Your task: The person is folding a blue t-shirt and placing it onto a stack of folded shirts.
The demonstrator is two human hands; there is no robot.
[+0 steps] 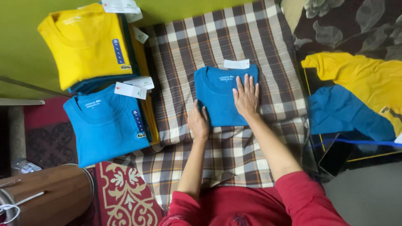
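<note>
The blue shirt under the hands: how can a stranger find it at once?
Find the brown checked cloth in the middle. A folded blue shirt lies alone on it, with the right hand flat on top and the left hand at its lower left corner. Other blue shirts lie off this cloth.

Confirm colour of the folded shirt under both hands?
Blue folded shirt, plain; head view shows it.
</note>
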